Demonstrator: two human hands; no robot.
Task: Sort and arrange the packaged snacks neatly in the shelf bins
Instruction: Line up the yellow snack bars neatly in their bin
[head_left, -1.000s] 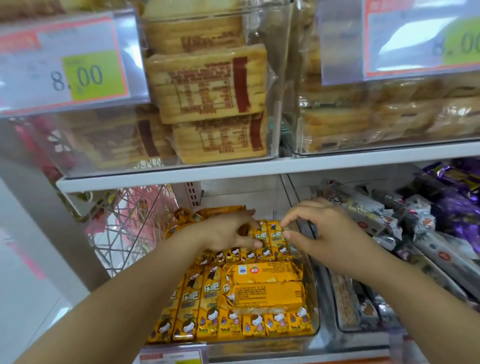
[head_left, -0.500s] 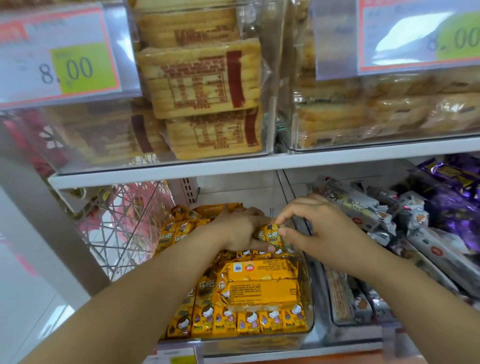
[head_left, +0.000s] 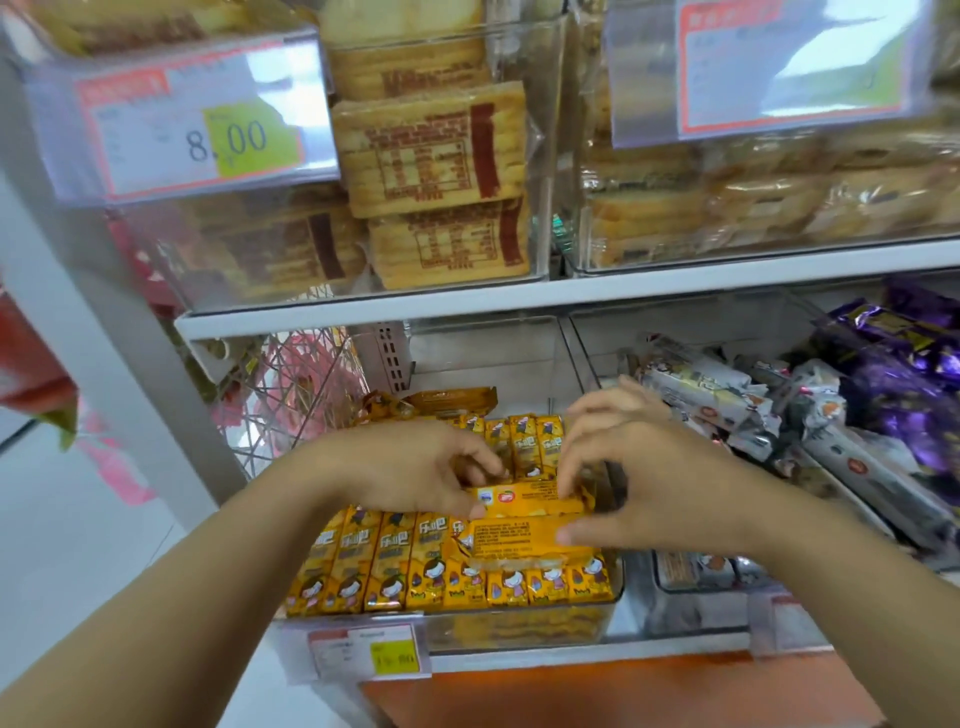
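A clear bin (head_left: 613, 597) on the lower shelf holds several yellow snack packs (head_left: 395, 571) standing in rows. Two yellow packs (head_left: 519, 535) lie flat and crosswise on top of the rows. My left hand (head_left: 410, 467) grips the left end of the upper crosswise pack, fingers curled over it. My right hand (head_left: 639, 483) holds the right end of these packs, fingertips on top and thumb pressing the lower pack's side. More yellow packs (head_left: 524, 441) stand behind my hands, and a few lie loose at the bin's back.
To the right, a bin (head_left: 675, 582) holds grey-white snack bars (head_left: 727, 405) and purple packs (head_left: 909, 374) in disorder. The upper shelf carries clear bins of tan biscuit packs (head_left: 431, 150) with price tags (head_left: 192, 124). A pink wire basket (head_left: 296, 395) sits left.
Both hands have come forward from the back row of yellow packs to the two packs lying crosswise on top, and now hold them at either end. The camera has moved closer.
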